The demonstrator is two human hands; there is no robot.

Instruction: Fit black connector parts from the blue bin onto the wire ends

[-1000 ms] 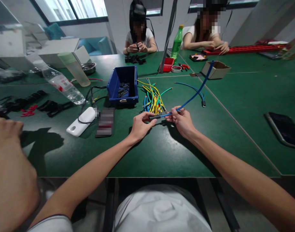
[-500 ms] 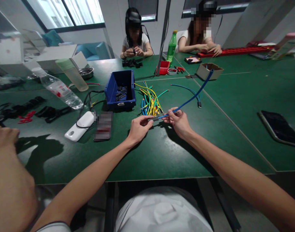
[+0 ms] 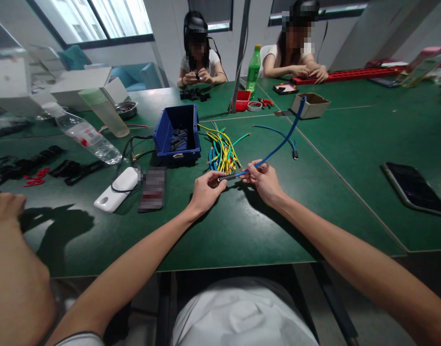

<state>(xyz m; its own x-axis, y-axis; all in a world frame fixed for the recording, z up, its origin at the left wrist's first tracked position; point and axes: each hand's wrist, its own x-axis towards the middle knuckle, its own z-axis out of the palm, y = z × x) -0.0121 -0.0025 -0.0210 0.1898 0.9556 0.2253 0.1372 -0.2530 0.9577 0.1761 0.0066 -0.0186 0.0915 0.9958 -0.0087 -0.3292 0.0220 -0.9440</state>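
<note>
My left hand (image 3: 206, 193) pinches a short black sleeve (image 3: 229, 177) between thumb and fingers. The sleeve sits around the near end of a blue wire (image 3: 282, 146). A small shiny tip shows at its left end, partly covered by my fingers. My right hand (image 3: 265, 183) is closed on the same wire just right of the sleeve. From there the wire curves up and away to its free end. Just beyond my hands lies a bundle of yellow, green and blue wires (image 3: 223, 146), some with metal terminals. A blue bin (image 3: 186, 156) holding several black sleeves (image 3: 178, 140) stands left of the bundle.
Another blue wire (image 3: 274, 128) with a black end lies right of the bundle. A power bank (image 3: 116, 191), phone (image 3: 413, 187), water bottle (image 3: 88, 135) and cardboard box (image 3: 314, 109) lie around. Someone's arm (image 3: 16, 259) rests at the left; two people sit opposite.
The free end of the blue wire has swung left and stands steeper. Both hands keep their hold, and the view has shifted slightly.
</note>
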